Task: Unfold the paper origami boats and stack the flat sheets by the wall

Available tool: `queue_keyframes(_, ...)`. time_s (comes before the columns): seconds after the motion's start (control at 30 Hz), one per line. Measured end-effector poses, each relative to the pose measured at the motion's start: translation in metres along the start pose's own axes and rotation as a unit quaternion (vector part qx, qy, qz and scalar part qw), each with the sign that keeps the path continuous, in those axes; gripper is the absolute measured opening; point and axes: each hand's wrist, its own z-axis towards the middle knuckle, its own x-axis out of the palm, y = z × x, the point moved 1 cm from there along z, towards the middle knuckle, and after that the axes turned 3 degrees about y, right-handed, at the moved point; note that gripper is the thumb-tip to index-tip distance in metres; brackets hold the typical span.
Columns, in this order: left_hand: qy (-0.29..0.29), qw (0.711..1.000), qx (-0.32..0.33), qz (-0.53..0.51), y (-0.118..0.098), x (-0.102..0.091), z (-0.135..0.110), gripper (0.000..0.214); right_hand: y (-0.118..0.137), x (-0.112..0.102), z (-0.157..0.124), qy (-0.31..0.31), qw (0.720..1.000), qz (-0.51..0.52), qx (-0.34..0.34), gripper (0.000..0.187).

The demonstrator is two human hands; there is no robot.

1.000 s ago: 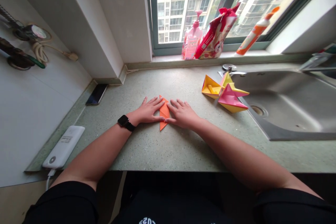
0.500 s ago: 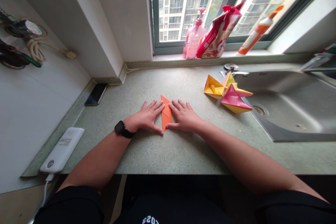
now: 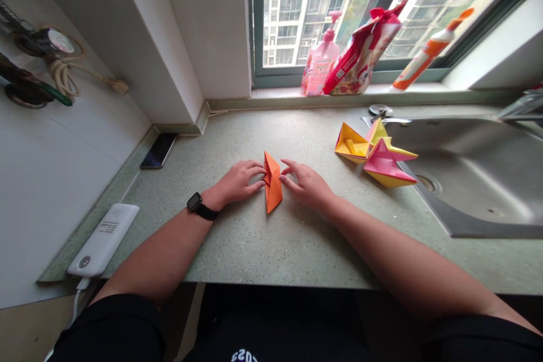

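A folded orange paper [image 3: 272, 188] lies on the green speckled counter [image 3: 271, 243], its middle raised in a ridge. My left hand [image 3: 236, 182], with a black watch on the wrist, has its fingers curled and its fingertips pinch the paper's left edge. From the other side my right hand [image 3: 306, 184] also has curled fingers, which press against the paper's right edge. Both forearms rest over the counter's front edge.
Yellow and pink folded paper shapes [image 3: 375, 153] sit beside the steel sink [image 3: 479, 181] on the right. A phone [image 3: 158, 151] and a white power bank [image 3: 104, 239] lie at the left. A pink pump bottle [image 3: 320, 65], red bag [image 3: 362, 54] and orange bottle [image 3: 428, 51] stand on the sill.
Both hands went from lying flat on the orange paper to curled fingers pinching its sides. The paper now stands up in a ridge instead of lying flat.
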Motion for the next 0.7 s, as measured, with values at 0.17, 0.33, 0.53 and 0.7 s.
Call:
queue_keyframes(0.17,-0.008,0.999,0.006,-0.036,-0.006,0.000,-0.001,0.039,0.004,0.001,-0.001,-0.005,1.000,0.010,-0.007,0.056)
queue_keyframes(0.33,-0.031,0.996,0.032,-0.073,-0.017,-0.002,-0.002,0.049,0.007,0.000,-0.002,-0.006,0.999,0.049,0.004,0.055)
queue_keyframes(0.53,-0.053,0.997,0.014,-0.050,-0.028,-0.002,0.000,0.049,0.010,0.001,-0.003,-0.018,0.996,0.078,0.026,0.054)
queue_keyframes(0.7,-0.068,0.997,-0.035,0.005,-0.021,0.000,-0.002,0.046,0.003,0.004,-0.001,-0.058,0.993,0.097,0.010,0.049)
